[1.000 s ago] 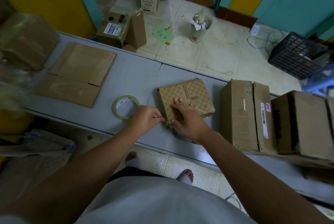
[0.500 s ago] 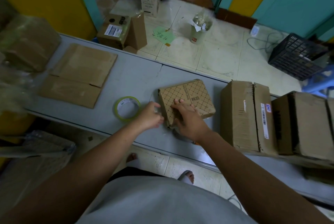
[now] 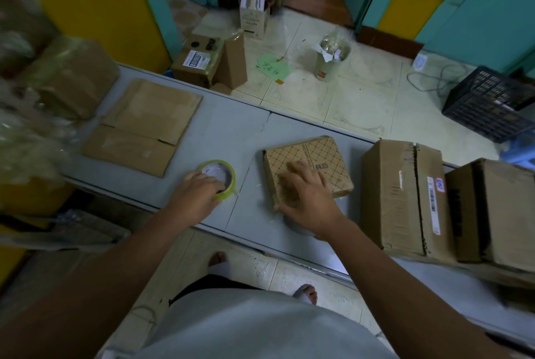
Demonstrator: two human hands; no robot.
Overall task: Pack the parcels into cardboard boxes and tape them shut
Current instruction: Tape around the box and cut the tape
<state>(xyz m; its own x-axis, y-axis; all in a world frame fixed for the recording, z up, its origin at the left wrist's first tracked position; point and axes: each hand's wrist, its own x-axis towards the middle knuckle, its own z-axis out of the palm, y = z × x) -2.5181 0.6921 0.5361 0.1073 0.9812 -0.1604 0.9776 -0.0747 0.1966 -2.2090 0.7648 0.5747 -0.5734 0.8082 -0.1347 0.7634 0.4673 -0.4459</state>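
Left of the box (image 3: 327, 156), left hand (image 3: 197, 193) fingers curl round the tape roll (image 3: 223, 170); right hand (image 3: 307, 196) flat on the box, fingers apart.

Both bare forearms are extended forward from the bottom of the view, across the near edge of the counter (image 3: 231, 133). The left arm is angled in from the lower left. The left grip (image 3: 199, 190) is set knuckles up on the near side of the tape roll (image 3: 221, 173), with its fingers curled over the rim. The right arm is reached in from the lower right. The right grip (image 3: 307, 193) is laid palm down on the patterned box (image 3: 324, 156), fingers spread and fairly straight, thumb set out toward the box's near left corner. Its fingertips are blurred. The two grips are not touching.
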